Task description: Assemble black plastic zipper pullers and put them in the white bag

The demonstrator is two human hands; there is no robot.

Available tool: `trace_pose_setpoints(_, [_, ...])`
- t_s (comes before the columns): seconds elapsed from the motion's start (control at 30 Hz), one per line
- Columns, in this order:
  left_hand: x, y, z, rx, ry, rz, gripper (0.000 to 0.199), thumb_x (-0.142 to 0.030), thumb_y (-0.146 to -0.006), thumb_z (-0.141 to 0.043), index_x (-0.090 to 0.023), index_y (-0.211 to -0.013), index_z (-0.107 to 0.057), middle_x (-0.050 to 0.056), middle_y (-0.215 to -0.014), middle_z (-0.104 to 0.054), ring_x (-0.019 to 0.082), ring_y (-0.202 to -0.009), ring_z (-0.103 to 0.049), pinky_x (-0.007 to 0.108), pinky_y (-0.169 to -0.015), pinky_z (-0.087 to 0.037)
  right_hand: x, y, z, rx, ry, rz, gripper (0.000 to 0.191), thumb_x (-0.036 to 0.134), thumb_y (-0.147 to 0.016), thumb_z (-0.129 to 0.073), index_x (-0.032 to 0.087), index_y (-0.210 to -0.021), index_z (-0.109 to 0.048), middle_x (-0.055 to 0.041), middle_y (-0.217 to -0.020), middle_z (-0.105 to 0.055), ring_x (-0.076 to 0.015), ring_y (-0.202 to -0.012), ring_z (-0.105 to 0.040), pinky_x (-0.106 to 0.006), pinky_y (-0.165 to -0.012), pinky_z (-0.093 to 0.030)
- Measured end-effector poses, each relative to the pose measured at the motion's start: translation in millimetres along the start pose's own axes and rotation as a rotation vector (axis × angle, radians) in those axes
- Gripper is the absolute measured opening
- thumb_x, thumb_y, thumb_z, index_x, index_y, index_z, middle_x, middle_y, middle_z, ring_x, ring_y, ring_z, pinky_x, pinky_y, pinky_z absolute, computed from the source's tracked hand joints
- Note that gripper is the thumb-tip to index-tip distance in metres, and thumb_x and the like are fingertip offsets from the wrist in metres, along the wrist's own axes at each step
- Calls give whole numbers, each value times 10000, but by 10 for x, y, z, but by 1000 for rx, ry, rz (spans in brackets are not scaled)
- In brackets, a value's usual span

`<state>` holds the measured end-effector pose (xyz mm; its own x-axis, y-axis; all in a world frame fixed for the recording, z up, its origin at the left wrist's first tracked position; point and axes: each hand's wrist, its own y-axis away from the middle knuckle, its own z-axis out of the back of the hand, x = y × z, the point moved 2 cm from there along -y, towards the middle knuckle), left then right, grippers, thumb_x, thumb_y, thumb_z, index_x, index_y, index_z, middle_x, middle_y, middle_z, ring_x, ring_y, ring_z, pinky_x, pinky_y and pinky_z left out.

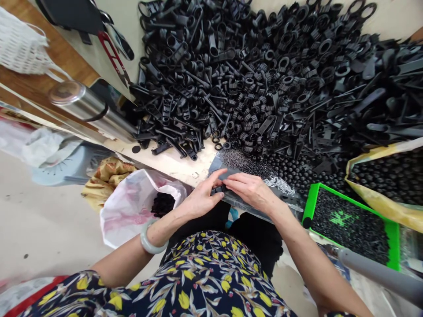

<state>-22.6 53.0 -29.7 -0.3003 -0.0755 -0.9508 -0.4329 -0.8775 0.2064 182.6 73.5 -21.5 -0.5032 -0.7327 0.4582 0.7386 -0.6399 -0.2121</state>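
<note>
Left hand (201,198) pinches a black part (217,190) at the tabletop's (180,165) near edge; right hand's (251,189) fingers meet it, grip unclear. Looks like close handwork, calling for steadiness.

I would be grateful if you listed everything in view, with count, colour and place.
parts: too many to count, black, heaped on table
table: one, pale, beneath parts
balls: many, black, heap's near edge
pins: many, silvery, beside balls
tray: one, green, right
yellow bag: one, far right
flask: one, silver, left
red tool: one, upper left
net bag: one, white, top left
white bag: one, beside left forearm
held piece: one, black, at left fingertips
bangle: one, pale, left wrist
hands: two, left and right, centre
</note>
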Motion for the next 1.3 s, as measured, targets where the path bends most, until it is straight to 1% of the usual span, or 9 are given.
trace_pose_setpoints(0.23, [44, -21, -3, 28, 69, 31, 717, -169, -887, -627, -210, -1577, -436, 109, -1278, -724, 244, -1148, -686, 462, -1092, -522, -66, 52, -28, -77, -63, 48, 272, 207, -1072, -507, 196, -1251, -712, -106, -1231, -755, -210, -1059, -729, -374, -911, -625])
trace_pose_setpoints(0.4, [84, -56, -4, 87, 252, 80, 693, -167, -871, -653, -197, -1544, -490, 134, -1424, -667, 266, -1303, -638, 492, -1185, -448, -119, 73, -44, -38, -91, 59, 302, 188, -1069, -509, 223, -1309, -688, -91, -1272, -749, -203, -1066, -729, -382, -925, -623])
trace_pose_setpoints(0.6, [35, -95, 34, 36, 302, 156, 671, -162, -831, -700, -184, -1488, -567, 138, -1392, -684, 293, -1295, -631, 476, -1147, -471, -98, 10, -1, -134, -100, 63, 303, 177, -1046, -559, 208, -1320, -684, -94, -1265, -751, -212, -1061, -734, -379, -920, -629])
trace_pose_setpoints(0.73, [1, -88, 84, -106, 220, 158, 617, -185, -841, -680, -233, -1451, -605, 99, -1318, -682, 227, -1084, -685, 366, -943, -577, -46, 245, 276, -371, -43, -194, 314, 208, -1035, -605, 238, -1337, -683, -92, -1277, -746, -216, -1121, -725, -388, -987, -603])
trace_pose_setpoints(0.8, [-14, -83, 79, -143, 195, 148, 501, -218, -884, -641, -245, -1384, -648, 86, -1278, -675, 163, -880, -692, 297, -768, -589, -32, 472, 403, -530, 0, -395, 281, 215, -1028, -619, 262, -1290, -710, -70, -1181, -767, -203, -1034, -737, -365, -916, -609])
trace_pose_setpoints(0.87, [-33, -94, 38, -127, 140, 120, 360, -255, -942, -587, -229, -1283, -700, 67, -1120, -692, 121, -719, -652, 261, -654, -552, -20, 676, 436, -591, 42, -518, 228, 221, -1021, -635, 261, -1223, -733, -50, -1082, -768, -182, -927, -730, -331, -828, -599])
trace_pose_setpoints(1.0, [-91, -174, -85, -158, -66, -28, 247, -221, -981, -546, -215, -1093, -766, 22, -872, -634, 130, -715, -620, 267, -692, -515, -7, 788, 247, -394, 107, -532, 136, 256, -1038, -621, 234, -1101, -739, -38, -1003, -748, -167, -876, -700, -306, -798, -551])
trace_pose_setpoints(1.13, [-98, -253, -160, -309, -293, -143, 223, -149, -963, -577, -213, -1042, -776, 27, -916, -639, 159, -839, -626, 289, -788, -501, 4, 644, 38, -262, 241, -547, 191, 314, -1063, -580, 217, -997, -730, -34, -924, -722, -170, -862, -679, -297, -768, -490])
trace_pose_setpoints(1.3, [-17, -299, -240, -359, -549, -267, 200, -189, -997, -589, -193, -1097, -762, 67, -1020, -623, 175, -902, -639, 287, -808, -529, -9, 534, -65, -262, 360, -632, 248, 347, -1072, -561, 224, -943, -733, -23, -864, -703, -159, -807, -666, -295, -717, -429])
